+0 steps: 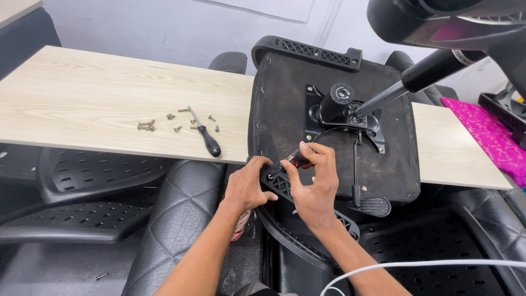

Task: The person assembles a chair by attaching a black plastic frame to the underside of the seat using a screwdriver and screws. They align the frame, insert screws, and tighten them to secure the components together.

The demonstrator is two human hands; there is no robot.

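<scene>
An upturned black office chair seat [285, 104] lies on a light wooden board [98, 98], its metal tilt mechanism [339, 112] facing up. My left hand [246, 183] grips the black plastic armrest bracket [276, 183] at the seat's near edge. My right hand [315, 183] pinches a screwdriver handle [297, 159] with a black and red grip, held against the bracket. The tool's tip is hidden by my fingers.
A second black-handled screwdriver [205, 134] and several loose screws [147, 125] lie on the board to the left. Black chair backs [181, 214] and plastic shells [82, 175] crowd the floor below. A pink cloth [487, 134] lies right. A white cable [416, 265] crosses the lower right.
</scene>
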